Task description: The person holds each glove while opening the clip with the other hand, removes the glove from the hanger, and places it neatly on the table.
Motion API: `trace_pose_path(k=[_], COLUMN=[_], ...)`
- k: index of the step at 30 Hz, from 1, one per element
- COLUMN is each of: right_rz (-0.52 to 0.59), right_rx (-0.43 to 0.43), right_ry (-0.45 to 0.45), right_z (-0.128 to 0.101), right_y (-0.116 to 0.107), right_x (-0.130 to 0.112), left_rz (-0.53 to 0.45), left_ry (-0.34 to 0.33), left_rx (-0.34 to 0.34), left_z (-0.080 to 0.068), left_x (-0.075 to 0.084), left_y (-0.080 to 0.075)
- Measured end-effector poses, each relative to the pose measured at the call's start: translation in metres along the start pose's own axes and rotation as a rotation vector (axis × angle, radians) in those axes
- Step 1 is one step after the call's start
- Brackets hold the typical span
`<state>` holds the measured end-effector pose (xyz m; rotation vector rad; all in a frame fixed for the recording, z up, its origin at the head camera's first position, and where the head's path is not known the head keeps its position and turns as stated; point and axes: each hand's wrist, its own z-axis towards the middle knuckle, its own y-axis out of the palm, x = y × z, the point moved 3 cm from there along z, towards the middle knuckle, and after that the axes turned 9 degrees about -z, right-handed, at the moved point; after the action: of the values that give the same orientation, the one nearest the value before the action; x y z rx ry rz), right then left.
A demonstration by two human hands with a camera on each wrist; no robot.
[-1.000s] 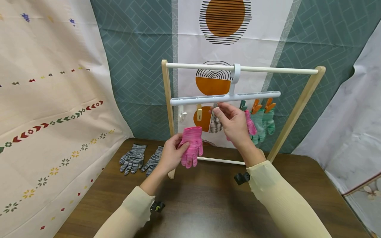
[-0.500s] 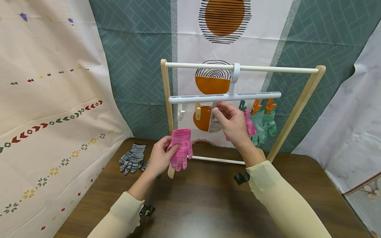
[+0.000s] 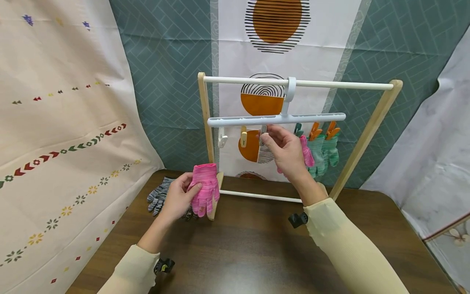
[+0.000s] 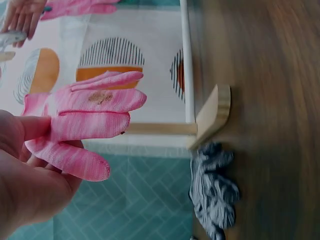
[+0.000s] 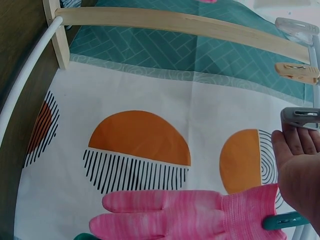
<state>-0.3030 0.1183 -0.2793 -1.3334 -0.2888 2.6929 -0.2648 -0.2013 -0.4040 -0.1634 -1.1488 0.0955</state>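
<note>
My left hand (image 3: pixel 178 200) grips a pink knit glove (image 3: pixel 205 190) at its side, thumb in front, cuff up. In the left wrist view a brown stain marks one finger of the glove. My right hand (image 3: pixel 288 153) pinches a grey clothespin (image 3: pixel 262 132) hanging under the light-blue hanger bar (image 3: pixel 253 121); its fingertips touch the clip in the right wrist view. Left of it hang a cream clothespin (image 3: pixel 243 139) and a white clothespin (image 3: pixel 222 139). A second pink glove (image 5: pixel 170 212) hangs from a dark green clothespin (image 5: pixel 285 220), partly behind my right hand in the head view.
Green gloves (image 3: pixel 323 157) hang from orange clothespins (image 3: pixel 315 131) at the hanger's right end. The hanger hooks over a wooden rack's white top rail (image 3: pixel 330 85). Striped grey gloves (image 3: pixel 158 198) lie left on the brown table (image 3: pixel 249 245), partly hidden by my left hand.
My left hand has moved left and slightly down with the pink glove, away from the grey clothespin, and now covers part of the grey gloves. My right hand has stayed at the clothespin.
</note>
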Motion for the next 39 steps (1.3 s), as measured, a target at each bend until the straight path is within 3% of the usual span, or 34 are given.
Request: trace_pose_path(k=[16,29,39], right_rz=[-0.007,-0.023,-0.015], right_rx=[-0.004,-0.007,-0.002], right_ry=[0.008,0.018,0.011], right_z=[0.001,0.001,0.000], right_y=[-0.001,-0.001,-0.003], right_x=[-0.001,-0.001,0.000], left_rz=[0.062,0.122,0.155], left_ry=[-0.144,-0.237,-0.301], left_rx=[-0.131,-0.177,-0.270], left_z=[-0.013,-0.039,-0.054], left_x=[-0.017,-0.034,-0.049], left_y=[-0.060,-0.116,-0.140])
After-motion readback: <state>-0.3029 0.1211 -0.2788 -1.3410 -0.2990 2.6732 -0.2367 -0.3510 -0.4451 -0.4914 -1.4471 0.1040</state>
